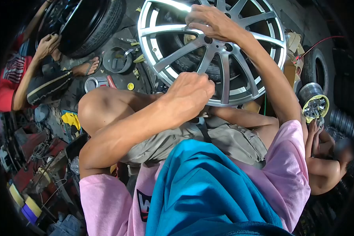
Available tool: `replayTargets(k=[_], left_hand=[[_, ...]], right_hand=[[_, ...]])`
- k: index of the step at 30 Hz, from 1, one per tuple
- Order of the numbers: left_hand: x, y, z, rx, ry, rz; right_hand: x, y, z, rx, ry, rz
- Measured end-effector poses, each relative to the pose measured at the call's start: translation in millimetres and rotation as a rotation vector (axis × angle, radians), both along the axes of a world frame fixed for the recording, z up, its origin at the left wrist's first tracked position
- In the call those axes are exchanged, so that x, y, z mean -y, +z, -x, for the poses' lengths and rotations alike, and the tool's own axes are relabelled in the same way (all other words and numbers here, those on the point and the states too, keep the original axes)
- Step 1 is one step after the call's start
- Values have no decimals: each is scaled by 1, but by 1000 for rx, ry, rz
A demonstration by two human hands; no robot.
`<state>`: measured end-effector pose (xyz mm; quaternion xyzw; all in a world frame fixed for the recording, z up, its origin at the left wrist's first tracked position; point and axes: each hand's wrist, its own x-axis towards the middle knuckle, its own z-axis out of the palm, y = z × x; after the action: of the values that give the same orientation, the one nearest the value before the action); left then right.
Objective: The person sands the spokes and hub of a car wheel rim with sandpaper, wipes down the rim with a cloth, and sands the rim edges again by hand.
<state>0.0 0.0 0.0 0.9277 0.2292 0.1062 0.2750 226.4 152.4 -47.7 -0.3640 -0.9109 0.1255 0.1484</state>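
A silver multi-spoke alloy wheel (225,72) lies face up before my knees, over a dark tyre (177,59) partly visible between the spokes. My left hand (190,92) is closed in a fist at the wheel's near side, over the lower spokes. What it holds, if anything, is hidden under the fingers. Farther up, my right hand (214,23) reaches across the wheel, its fingers bent and pressed together against a spoke near the upper left. Anything small under those fingertips cannot be made out.
At left, a co-worker in red handles a black wheel with a tyre (102,37). Another person at right works at a small rim with yellow edging (316,107). A round metal ring (118,59), an open can (91,83) and a yellow lid (130,86) lie on the floor.
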Motion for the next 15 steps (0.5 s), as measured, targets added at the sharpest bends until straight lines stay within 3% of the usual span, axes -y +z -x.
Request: replayTargets(k=[6,12,15], left_hand=[[-2,2,1,-60,-10,-6],[2,1,2,-58,-17,-2],[1,0,2,-73,-21,-11]], right_hand=[[5,0,-10,-16,-9,-199],[5,-2,-15,50,-2,-99],[3,4,-10,6,-3,127]])
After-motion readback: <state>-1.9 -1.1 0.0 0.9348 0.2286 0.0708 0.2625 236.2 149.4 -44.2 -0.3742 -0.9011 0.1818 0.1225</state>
